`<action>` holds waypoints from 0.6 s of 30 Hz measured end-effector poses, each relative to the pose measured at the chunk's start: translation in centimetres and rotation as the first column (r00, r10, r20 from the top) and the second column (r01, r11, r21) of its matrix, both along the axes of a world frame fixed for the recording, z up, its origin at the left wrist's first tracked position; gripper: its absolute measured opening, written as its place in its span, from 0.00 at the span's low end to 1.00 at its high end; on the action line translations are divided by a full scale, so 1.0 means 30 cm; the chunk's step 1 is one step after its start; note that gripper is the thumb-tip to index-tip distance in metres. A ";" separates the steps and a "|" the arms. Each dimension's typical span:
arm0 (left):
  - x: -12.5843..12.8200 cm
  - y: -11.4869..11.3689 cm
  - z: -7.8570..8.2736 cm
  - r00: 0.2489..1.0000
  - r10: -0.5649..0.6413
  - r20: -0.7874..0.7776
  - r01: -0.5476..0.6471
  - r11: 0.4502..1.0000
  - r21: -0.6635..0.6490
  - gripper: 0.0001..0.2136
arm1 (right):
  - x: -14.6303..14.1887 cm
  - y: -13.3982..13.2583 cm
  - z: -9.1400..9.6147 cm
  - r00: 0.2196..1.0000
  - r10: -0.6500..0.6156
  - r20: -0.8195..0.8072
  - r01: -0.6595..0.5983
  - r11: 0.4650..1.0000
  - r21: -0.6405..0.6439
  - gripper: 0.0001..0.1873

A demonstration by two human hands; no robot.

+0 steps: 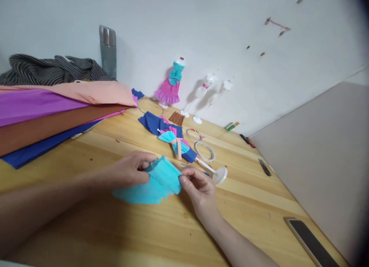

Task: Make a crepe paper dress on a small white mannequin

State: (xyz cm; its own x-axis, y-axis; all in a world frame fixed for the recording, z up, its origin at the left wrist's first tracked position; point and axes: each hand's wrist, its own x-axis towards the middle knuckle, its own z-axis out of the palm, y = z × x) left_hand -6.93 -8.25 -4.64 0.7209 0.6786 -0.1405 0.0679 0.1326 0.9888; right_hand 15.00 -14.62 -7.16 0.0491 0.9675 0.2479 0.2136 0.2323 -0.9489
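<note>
A piece of turquoise crepe paper (164, 176) is held above the wooden table between both hands. My left hand (135, 169) pinches its left side, and my right hand (200, 186) grips its right edge between thumb and fingers. More of the turquoise paper trails below the left hand. Just beyond the hands lies a small mannequin (207, 166) on its side, dressed in dark blue paper with a turquoise bow (174, 140) and a peach strip around the bow's middle.
Rolls of tape (213, 156) lie behind the right hand. Dressed (170, 82) and bare mannequins (206, 86) stand by the wall. Coloured paper sheets (52, 105) pile up at left, near a bottle (108, 53). A cutter (264, 167) and a phone (311, 240) are at right.
</note>
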 end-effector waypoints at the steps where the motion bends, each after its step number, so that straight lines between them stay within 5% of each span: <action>1: -0.005 0.005 0.003 0.999 -0.037 0.004 0.037 0.999 -0.022 0.05 | 0.002 0.002 -0.005 0.999 -0.039 -0.032 0.038 0.999 -0.009 0.11; 7: -0.029 0.036 0.024 0.983 -0.173 0.055 0.180 0.968 -0.173 0.07 | 0.002 0.007 -0.024 0.982 -0.127 -0.141 0.125 0.992 -0.023 0.14; 18: -0.022 0.046 -0.004 0.999 0.006 0.040 0.004 0.970 -0.243 0.15 | -0.003 0.009 -0.033 0.965 -0.095 -0.243 0.054 0.984 -0.171 0.18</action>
State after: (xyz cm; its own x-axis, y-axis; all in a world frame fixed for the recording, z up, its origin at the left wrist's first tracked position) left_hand -7.60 -6.88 -4.76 0.7286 0.6284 -0.2724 0.0288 0.3692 0.9289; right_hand 14.93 -14.34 -8.15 0.1630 0.9849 0.0590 -0.0235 0.0636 -0.9977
